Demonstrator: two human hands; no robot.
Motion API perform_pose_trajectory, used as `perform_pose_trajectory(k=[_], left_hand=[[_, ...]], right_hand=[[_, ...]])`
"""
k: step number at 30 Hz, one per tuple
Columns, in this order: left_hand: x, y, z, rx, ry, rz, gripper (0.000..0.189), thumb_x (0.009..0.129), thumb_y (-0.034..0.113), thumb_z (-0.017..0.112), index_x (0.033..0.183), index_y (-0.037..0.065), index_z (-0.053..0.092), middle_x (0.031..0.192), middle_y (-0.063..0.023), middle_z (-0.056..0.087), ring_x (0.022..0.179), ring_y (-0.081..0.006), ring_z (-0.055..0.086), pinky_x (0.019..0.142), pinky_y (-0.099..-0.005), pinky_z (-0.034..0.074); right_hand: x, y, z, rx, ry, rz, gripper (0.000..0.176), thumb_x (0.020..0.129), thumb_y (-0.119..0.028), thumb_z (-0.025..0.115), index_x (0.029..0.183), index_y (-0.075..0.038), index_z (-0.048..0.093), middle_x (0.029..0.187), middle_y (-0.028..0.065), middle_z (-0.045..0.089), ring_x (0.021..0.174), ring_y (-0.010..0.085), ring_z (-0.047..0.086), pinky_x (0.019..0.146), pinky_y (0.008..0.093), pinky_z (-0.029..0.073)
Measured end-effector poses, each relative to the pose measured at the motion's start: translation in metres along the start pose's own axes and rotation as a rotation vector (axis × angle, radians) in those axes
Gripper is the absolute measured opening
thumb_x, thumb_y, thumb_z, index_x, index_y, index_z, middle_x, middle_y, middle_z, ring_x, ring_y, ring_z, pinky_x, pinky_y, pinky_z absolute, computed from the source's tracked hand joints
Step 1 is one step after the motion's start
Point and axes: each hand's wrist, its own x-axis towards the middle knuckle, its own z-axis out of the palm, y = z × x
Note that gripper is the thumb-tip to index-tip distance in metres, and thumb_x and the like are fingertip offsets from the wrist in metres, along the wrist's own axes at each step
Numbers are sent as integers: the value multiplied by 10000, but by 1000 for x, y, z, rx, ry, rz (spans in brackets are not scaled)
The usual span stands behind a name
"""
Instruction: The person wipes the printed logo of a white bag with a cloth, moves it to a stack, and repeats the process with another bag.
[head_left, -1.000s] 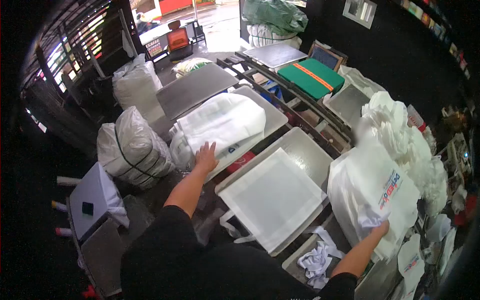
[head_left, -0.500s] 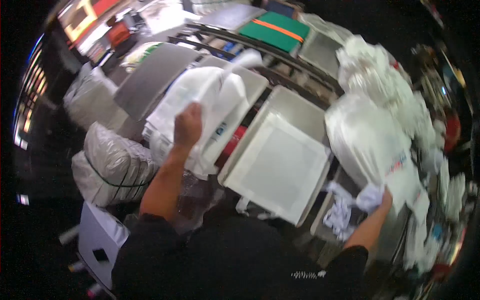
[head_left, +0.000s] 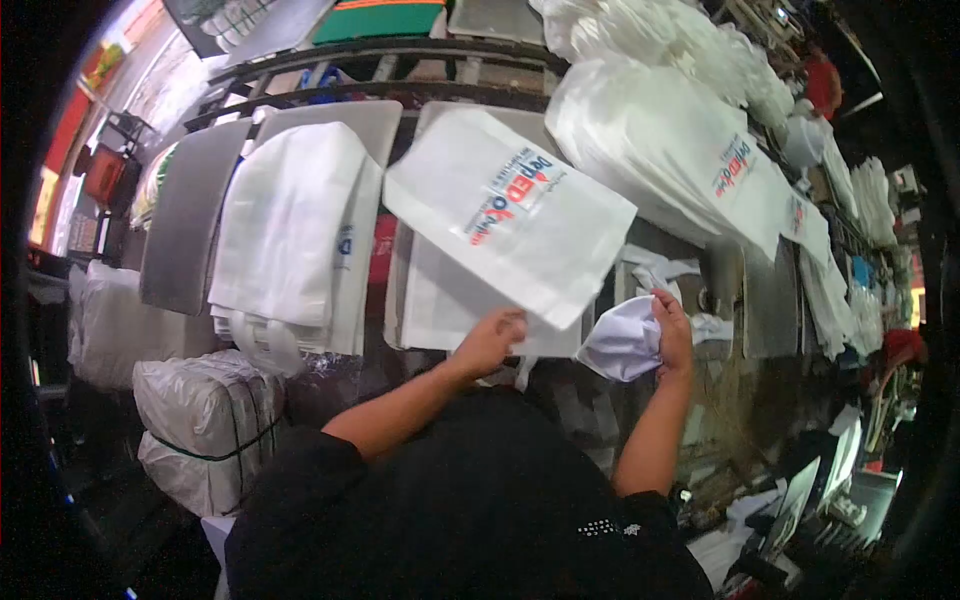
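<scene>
A white bag (head_left: 520, 190) with blue and red printing lies slanted over a plain white bag (head_left: 450, 300) on the middle board. My left hand (head_left: 490, 338) is just below the printed bag's lower edge, fingers loosely curled, with nothing visible in them. To its right, my right hand (head_left: 673, 335) grips a bunched white cloth (head_left: 622, 340) near the bag's lower right corner. On the left board rests a stack of white bags (head_left: 285, 220). More printed white bags (head_left: 690, 150) are piled at the right.
A strapped plastic-wrapped bundle (head_left: 205, 430) sits at lower left. Behind the boards runs a dark metal rack (head_left: 390, 75), with a green board (head_left: 375, 20) beyond it. Crumpled white material (head_left: 640, 30) is heaped at upper right. A person in red (head_left: 822, 85) shows at far right.
My left hand has left the left-hand stack and moved right. The printed bag now covers part of the middle board. My right hand still holds the cloth, and the view has turned right.
</scene>
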Motion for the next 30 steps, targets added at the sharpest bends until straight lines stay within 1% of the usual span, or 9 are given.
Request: perform_pose_trajectory(k=[1, 6, 8, 13, 15, 21, 24, 28, 30], left_hand=[[-1, 1, -3, 118, -242, -18, 351, 932, 266, 599, 1218, 63, 587, 1129, -132, 643, 1014, -251, 617, 871, -391, 502], [54, 0, -50, 982, 325, 725, 513, 841, 259, 657, 1316, 125, 519, 1383, -185, 480, 1286, -347, 445, 1084, -467, 329], [74, -8, -74, 1412, 237, 567, 625, 896, 424, 558, 1440, 172, 381, 1537, -180, 255, 1429, -371, 211, 1152, -513, 187], [42, -19, -68, 1439, 259, 395, 652, 867, 438, 581, 1432, 168, 398, 1501, -199, 310, 1365, -391, 308, 1057, -523, 320], [20, -27, -61, 1428, 269, 341, 624, 858, 403, 596, 1409, 163, 429, 1431, -208, 390, 1255, -371, 418, 949, -502, 396], [27, -24, -74, 1338, 221, 397, 532, 779, 335, 675, 1257, 148, 535, 1177, -172, 507, 1115, -339, 481, 930, -463, 387], [33, -37, -93, 1295, 235, 535, 556, 753, 345, 694, 1249, 151, 530, 1214, -160, 477, 1189, -336, 429, 996, -464, 342], [36, -48, -92, 1247, 275, 601, 690, 734, 422, 695, 1310, 116, 473, 1394, -168, 383, 1336, -352, 305, 1102, -494, 251], [34, -47, -98, 1249, 294, 598, 722, 731, 443, 692, 1320, 95, 462, 1426, -170, 360, 1355, -360, 286, 1120, -499, 232]], right_hand=[[-2, 4, -5, -34, 29, -12, 332, 935, -230, 612, 1201, -33, 590, 1030, 24, 590, 930, 120, 535, 838, 265, 433], [-21, 9, -16, 142, 219, 33, 326, 927, -252, 623, 1163, -28, 599, 1028, 42, 605, 925, 138, 565, 827, 277, 457], [-22, 0, -3, 211, 260, 59, 325, 919, -256, 632, 1134, -16, 589, 1036, 62, 613, 942, 165, 593, 824, 287, 477], [-6, -21, 55, 466, 314, 32, 318, 905, -208, 631, 1150, -21, 554, 1046, 80, 599, 964, 209, 589, 855, 333, 473], [2, -18, 91, -189, 402, -370, 324, 863, -178, 660, 1124, -17, 556, 1039, 92, 591, 984, 243, 575, 894, 376, 455], [9, 109, 226, -950, -437, -645, 197, 764, -69, 614, 957, -25, 619, 955, 193, 591, 903, 391, 565, 825, 445, 467], [37, 117, 227, -759, -814, -722, 149, 762, -54, 590, 903, -38, 636, 913, 180, 590, 885, 380, 566, 800, 450, 465], [46, 95, 238, -672, -265, -748, 109, 790, -66, 611, 896, -46, 628, 865, 166, 573, 863, 362, 560, 786, 433, 468], [23, 108, 238, -689, -476, -748, 104, 800, -64, 605, 900, -45, 626, 866, 169, 575, 859, 364, 563, 778, 433, 470]])
